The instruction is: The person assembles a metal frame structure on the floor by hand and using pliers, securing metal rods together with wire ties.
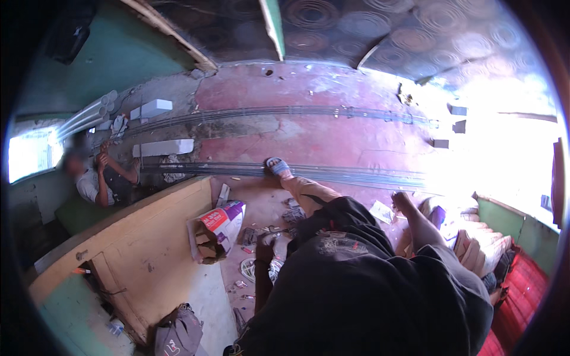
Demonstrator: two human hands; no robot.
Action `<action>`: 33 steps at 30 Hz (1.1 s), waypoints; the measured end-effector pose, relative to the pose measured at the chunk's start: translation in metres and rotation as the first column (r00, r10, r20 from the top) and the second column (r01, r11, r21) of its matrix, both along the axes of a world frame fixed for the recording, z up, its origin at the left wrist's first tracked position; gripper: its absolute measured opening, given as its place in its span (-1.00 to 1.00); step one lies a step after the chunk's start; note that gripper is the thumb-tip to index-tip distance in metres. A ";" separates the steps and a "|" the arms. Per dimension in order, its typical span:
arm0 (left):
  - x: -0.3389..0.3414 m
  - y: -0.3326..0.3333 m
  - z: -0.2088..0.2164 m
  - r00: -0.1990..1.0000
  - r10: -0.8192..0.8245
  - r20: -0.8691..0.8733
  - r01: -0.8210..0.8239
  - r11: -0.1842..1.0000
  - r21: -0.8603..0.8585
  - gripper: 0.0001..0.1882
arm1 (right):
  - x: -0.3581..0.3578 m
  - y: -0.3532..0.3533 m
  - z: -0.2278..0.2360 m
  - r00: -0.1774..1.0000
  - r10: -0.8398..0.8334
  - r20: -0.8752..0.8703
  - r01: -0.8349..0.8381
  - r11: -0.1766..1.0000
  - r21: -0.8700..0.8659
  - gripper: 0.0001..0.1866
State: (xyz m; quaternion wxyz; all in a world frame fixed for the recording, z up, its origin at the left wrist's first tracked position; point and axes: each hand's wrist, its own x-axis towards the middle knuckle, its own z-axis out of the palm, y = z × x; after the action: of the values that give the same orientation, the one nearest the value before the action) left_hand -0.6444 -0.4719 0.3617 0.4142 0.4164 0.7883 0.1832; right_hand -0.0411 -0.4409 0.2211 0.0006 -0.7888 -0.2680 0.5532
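Observation:
My right hand (402, 203) hangs low on the right, its fingers curled; whatever may be inside them is hidden. A white sheet of paper (381, 211) lies just left of it. My left hand (265, 248) is down by my left side in shadow, and its fingers do not show clearly. Small litter and a coil of pale cord (248, 268) lie on the floor beside it. Ahead, my sandalled foot (276, 166) stands at a bundle of long metal rods (356, 173). A second rod bundle (297, 110) runs parallel, farther off.
At left, another person (98, 181) sits behind a wooden partition (130, 237), hands raised together. White blocks (163, 148), pale pipes (89, 115) and a torn paper sack (217, 231) are on that side. Stacked sacks (481, 237) and dark blocks (440, 143) are at right.

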 end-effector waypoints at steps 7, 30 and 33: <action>0.138 -0.041 -0.001 0.914 -0.259 0.314 0.266 0.964 0.020 -0.74 | 0.125 -0.241 -0.007 0.839 -0.530 -0.122 0.526 0.848 -0.069 -0.81; 0.523 -0.113 -0.103 0.992 -0.121 -0.020 0.090 0.834 -0.545 -0.53 | 0.494 -0.085 -0.080 0.715 -0.634 -0.295 0.657 0.753 -0.026 -0.68; 0.642 -0.042 -0.092 0.961 -0.235 -0.145 0.136 0.860 -0.492 -0.58 | 0.529 -0.049 -0.057 0.761 -0.607 -0.228 0.613 0.789 -0.053 -0.61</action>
State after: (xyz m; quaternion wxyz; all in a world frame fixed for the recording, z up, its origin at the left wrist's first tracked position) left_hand -0.0023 -0.5142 0.2695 0.4385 0.3919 0.8025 -0.1001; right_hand 0.4874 -0.4894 0.1641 0.2213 -0.7623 -0.0018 0.6082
